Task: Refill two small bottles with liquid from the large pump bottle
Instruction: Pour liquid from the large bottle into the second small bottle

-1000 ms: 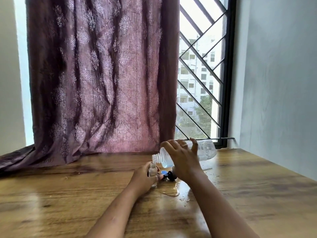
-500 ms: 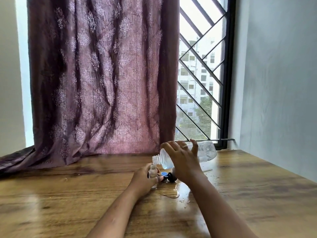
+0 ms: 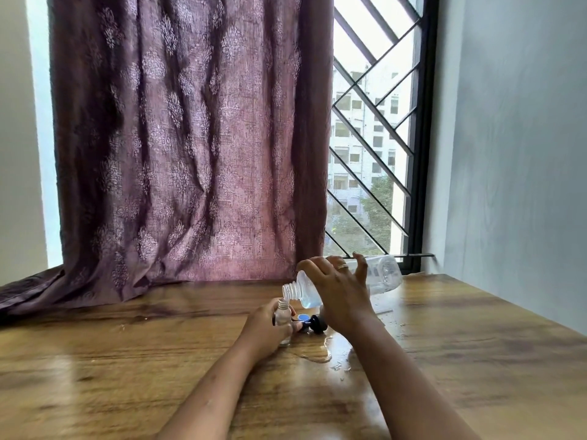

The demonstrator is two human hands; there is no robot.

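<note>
**Small bottle, refill in progress**

Small bottle [image 3: 282, 315]: upright on the bench [image 3: 127, 360], left hand [image 3: 266, 331] grip closed round it. Large bottle [image 3: 378, 274]: pump off, tipped near level, right hand [image 3: 340, 293] grip wrapped round it, threaded mouth just above the small neck. Puddle [image 3: 317, 354] alongside. Advice: tilt slowly, align the mouths.

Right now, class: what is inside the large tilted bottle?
Pale blue liquid pools near the neck of the large bottle; its raised end looks empty. The right hand covers the middle.
</note>
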